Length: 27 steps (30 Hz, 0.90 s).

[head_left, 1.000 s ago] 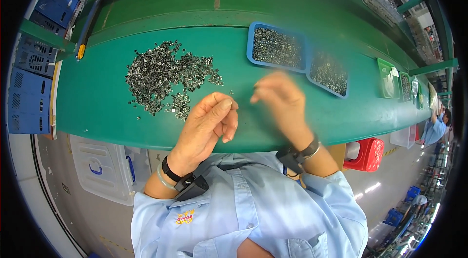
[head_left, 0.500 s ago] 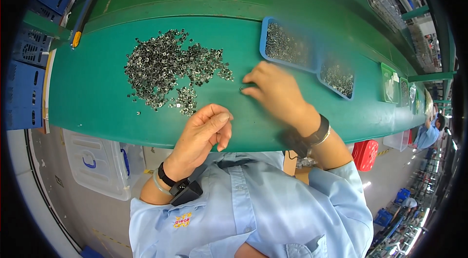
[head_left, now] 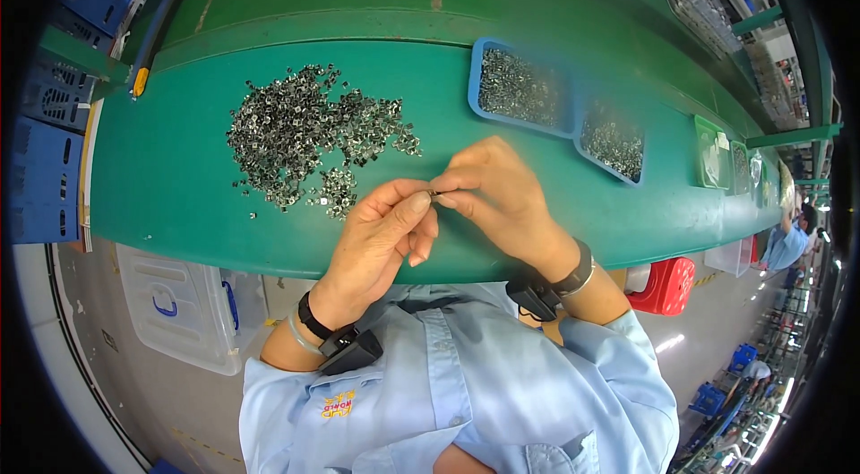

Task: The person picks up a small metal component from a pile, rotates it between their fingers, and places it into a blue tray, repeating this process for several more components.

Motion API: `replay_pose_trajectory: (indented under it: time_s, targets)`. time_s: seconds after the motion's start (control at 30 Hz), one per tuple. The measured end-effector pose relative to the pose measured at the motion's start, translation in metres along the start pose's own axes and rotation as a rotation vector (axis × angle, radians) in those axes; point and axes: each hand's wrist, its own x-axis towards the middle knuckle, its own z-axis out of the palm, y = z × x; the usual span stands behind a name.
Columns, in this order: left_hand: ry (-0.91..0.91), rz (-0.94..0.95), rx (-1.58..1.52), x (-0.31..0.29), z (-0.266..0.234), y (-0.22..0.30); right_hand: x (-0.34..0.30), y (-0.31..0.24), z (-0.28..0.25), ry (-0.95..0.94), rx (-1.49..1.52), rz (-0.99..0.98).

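Note:
My left hand (head_left: 383, 230) and my right hand (head_left: 498, 196) meet just above the near part of the green table (head_left: 179, 169). A small dark metal part (head_left: 434, 193) shows between their fingertips, with the thumb and index finger of each closed in a pinch at it. Its exact shape is too small to make out. Beyond and left of my left hand spreads a loose pile of small shiny metal pieces (head_left: 287, 138). A smaller cluster of the same pieces (head_left: 335, 192) lies at its near edge, beside my left fingers.
Past my right hand stand two blue trays, one (head_left: 475, 84) behind the other (head_left: 609, 171), both holding small metal pieces. Green trays (head_left: 710, 151) sit farther right. A clear lidded box (head_left: 179, 304) and a red stool (head_left: 665, 286) are below the table edge.
My right hand has come left and nearer, from beside the blue trays to my left fingertips. My left hand has shifted slightly, and its thumb and index finger now meet the small part.

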Motion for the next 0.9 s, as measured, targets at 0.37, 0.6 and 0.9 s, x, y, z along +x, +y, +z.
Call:
replay_pose_trajectory:
  time_s: [0.37,0.6,0.9]
  targets:
    - [0.04,0.13,0.247,0.001,0.014,-0.007,-0.018,-0.001,-0.001,0.12,0.012,0.038]
    - [0.008,0.086,0.17,0.002,0.024,-0.002,-0.023,-0.001,-0.003,0.163,0.058,0.015]
    - [-0.005,0.103,0.181,0.003,0.018,-0.006,-0.024,-0.002,0.001,0.218,-0.112,-0.051]
